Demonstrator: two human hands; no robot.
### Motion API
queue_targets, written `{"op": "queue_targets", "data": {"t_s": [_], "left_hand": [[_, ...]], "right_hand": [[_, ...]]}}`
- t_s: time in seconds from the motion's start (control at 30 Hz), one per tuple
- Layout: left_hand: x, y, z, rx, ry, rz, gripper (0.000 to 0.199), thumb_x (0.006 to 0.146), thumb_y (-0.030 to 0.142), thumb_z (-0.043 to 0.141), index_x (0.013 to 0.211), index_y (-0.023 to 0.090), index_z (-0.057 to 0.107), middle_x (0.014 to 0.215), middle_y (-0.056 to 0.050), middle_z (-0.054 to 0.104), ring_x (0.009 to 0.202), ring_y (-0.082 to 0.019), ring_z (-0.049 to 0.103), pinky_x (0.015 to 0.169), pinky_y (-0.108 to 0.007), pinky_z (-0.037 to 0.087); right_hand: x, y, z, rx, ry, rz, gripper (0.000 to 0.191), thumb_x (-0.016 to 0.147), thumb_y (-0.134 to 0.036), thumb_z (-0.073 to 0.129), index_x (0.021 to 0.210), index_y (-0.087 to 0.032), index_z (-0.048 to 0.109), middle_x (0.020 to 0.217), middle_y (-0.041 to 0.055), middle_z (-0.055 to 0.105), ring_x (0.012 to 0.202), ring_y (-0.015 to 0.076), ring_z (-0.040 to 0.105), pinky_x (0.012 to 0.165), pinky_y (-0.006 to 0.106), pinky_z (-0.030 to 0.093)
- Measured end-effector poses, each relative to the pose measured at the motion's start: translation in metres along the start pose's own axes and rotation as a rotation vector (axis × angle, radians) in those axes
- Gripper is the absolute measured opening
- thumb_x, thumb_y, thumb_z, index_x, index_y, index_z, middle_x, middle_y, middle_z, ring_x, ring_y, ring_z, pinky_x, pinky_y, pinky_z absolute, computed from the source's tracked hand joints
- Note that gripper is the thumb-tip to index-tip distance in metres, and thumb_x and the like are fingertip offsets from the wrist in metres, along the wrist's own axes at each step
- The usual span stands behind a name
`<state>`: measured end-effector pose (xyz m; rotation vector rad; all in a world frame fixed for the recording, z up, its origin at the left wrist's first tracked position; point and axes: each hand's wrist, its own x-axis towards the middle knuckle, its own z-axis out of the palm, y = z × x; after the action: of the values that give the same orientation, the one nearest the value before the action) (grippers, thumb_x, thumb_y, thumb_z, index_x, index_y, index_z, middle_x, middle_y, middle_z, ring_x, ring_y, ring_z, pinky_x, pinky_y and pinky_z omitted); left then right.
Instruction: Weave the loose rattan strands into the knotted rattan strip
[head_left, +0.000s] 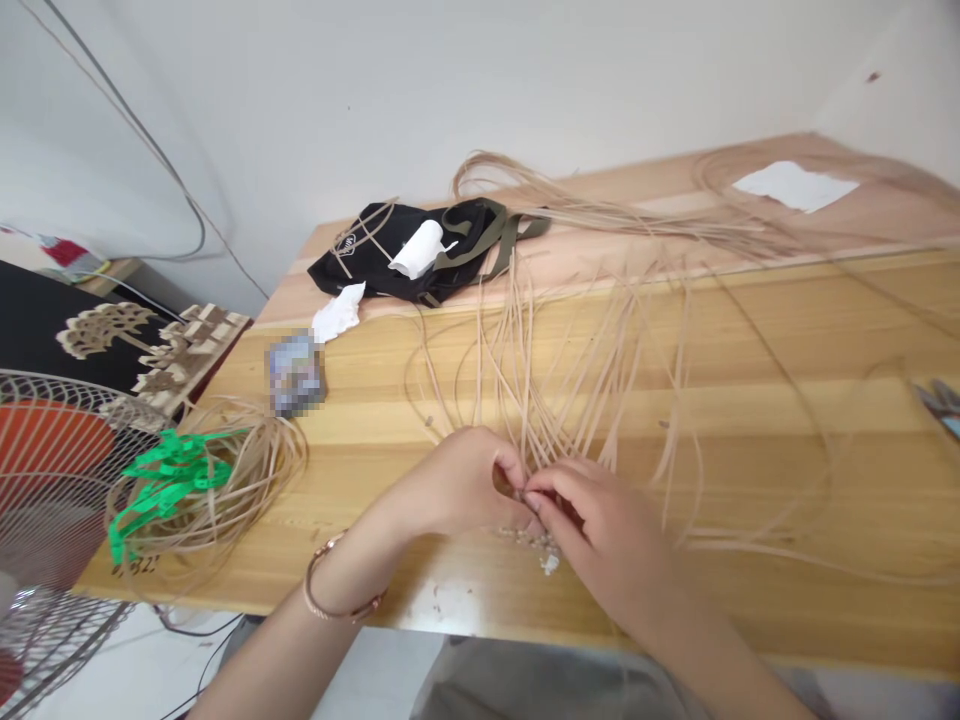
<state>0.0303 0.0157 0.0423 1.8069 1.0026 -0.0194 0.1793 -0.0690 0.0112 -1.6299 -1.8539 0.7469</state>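
My left hand point(476, 482) and my right hand point(592, 515) meet near the table's front edge, fingertips pinched together on thin tan strips. The strips point(525, 400) fan out from the fingers toward the back of the wooden table point(360, 380). Where the fingertips meet, the ends they grip are small and partly hidden. Just below the hands lies a small woven edge point(525, 538) of the strips, mostly covered by them, with a little white piece point(550, 564) beside it. A bracelet circles my left wrist.
At the back lie a black bag point(375, 275), white paper and more long strips point(585, 210). A coiled bundle with green ties point(176, 475) and a blurred box point(295, 374) are left, near a fan point(52, 460). Pliers-like handles point(937, 400) show at far right.
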Motion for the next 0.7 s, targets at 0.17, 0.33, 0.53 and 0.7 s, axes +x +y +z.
{"op": "queue_targets", "data": {"t_s": [0.17, 0.33, 0.53, 0.7], "left_hand": [[-0.002, -0.01, 0.008, -0.176, 0.042, 0.042, 0.015, 0.065, 0.025, 0.077, 0.062, 0.014, 0.068, 0.062, 0.0, 0.065, 0.062, -0.012, 0.059, 0.058, -0.022, 0.044], [-0.004, -0.016, 0.014, -0.222, 0.082, 0.196, 0.012, 0.071, 0.023, 0.073, 0.065, 0.013, 0.07, 0.066, -0.002, 0.063, 0.066, -0.013, 0.058, 0.063, -0.024, 0.045], [-0.004, -0.019, 0.017, -0.288, 0.132, 0.188, 0.018, 0.073, 0.024, 0.072, 0.062, 0.011, 0.066, 0.062, 0.0, 0.057, 0.06, -0.01, 0.051, 0.058, -0.023, 0.04], [-0.004, -0.02, 0.019, -0.381, 0.137, 0.183, 0.021, 0.072, 0.025, 0.072, 0.06, 0.011, 0.064, 0.064, 0.0, 0.055, 0.06, -0.009, 0.051, 0.057, -0.022, 0.039]], "right_hand": [[0.0, -0.002, -0.008, 0.127, -0.021, 0.069, 0.021, 0.087, -0.014, 0.049, 0.083, -0.022, 0.069, 0.079, 0.0019, 0.07, 0.076, 0.0185, 0.065, 0.064, 0.03, 0.047], [-0.005, 0.0, -0.017, 0.173, -0.037, 0.16, 0.031, 0.091, -0.022, 0.041, 0.11, -0.022, 0.065, 0.091, 0.0032, 0.073, 0.075, 0.0189, 0.067, 0.059, 0.03, 0.048], [-0.025, 0.007, -0.023, 0.061, 0.133, 0.071, 0.023, 0.093, -0.027, 0.045, 0.108, -0.026, 0.061, 0.096, 0.0023, 0.072, 0.085, 0.0201, 0.066, 0.068, 0.033, 0.05], [-0.043, 0.004, -0.016, -0.19, 0.398, -0.189, 0.009, 0.091, -0.02, 0.053, 0.089, -0.022, 0.062, 0.09, 0.0045, 0.063, 0.085, 0.022, 0.057, 0.077, 0.038, 0.043]]}}
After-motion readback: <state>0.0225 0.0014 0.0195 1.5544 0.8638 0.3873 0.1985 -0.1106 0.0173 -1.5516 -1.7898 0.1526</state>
